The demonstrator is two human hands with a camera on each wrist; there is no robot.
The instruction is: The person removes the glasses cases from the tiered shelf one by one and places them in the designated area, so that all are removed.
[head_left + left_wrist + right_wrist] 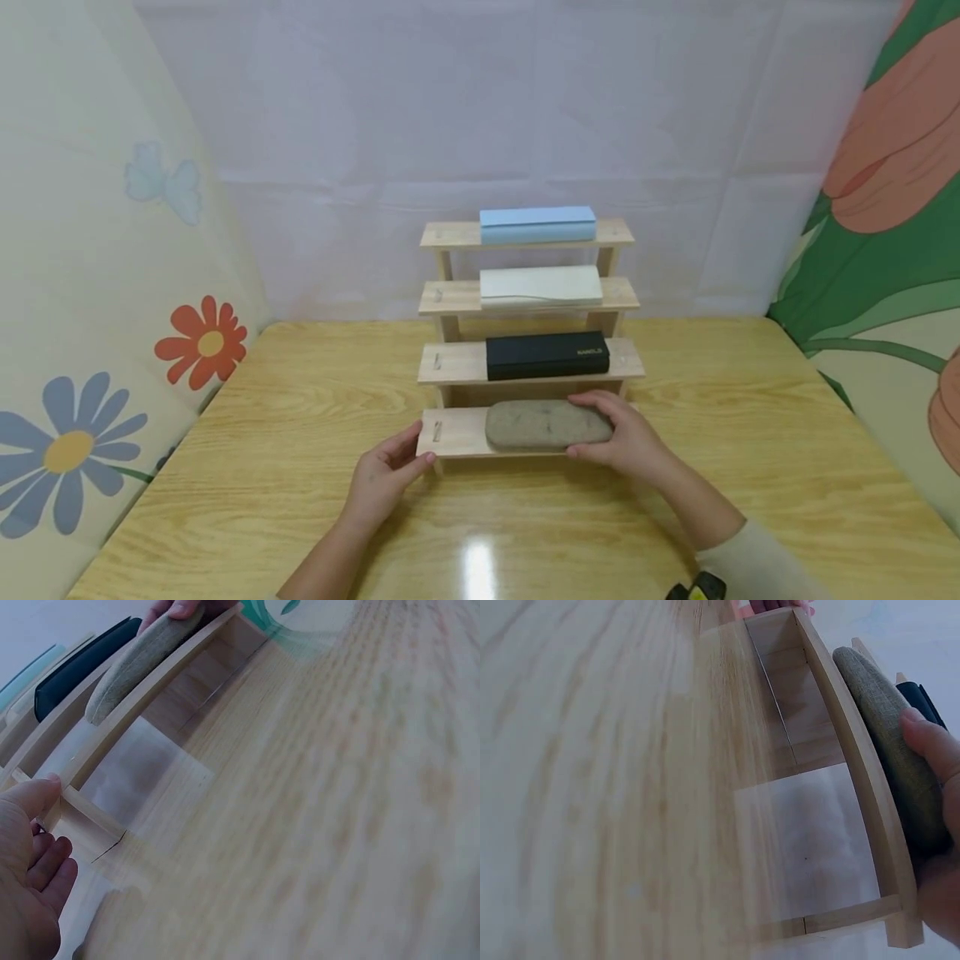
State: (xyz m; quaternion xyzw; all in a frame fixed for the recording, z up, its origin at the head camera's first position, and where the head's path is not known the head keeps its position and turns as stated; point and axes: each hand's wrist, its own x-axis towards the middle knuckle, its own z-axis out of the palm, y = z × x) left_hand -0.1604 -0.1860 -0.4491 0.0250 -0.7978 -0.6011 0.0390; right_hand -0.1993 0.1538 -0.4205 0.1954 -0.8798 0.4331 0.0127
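Observation:
A wooden stepped display stand [457, 427] bears one case on each of its shelves. On the lowest shelf lies a grey-green fabric glasses case [543, 423] with rounded ends. My right hand [622, 437] grips its right end, thumb at the front and fingers over the back edge. At the other side, my left hand [382, 479] holds the left end of that shelf between thumb and fingers. In the left wrist view, the left thumb [34, 796] touches the shelf's corner. The right wrist view shows the right thumb [926, 739] lying against the fabric case [889, 739].
Higher up the stand sit a black case [547, 357] with gold lettering, a white case [540, 286] and a light blue case [537, 226]. The stand rests on a wood-grain table [300, 392]. White cloth [480, 100] hangs behind, with flower-printed cloth at both sides.

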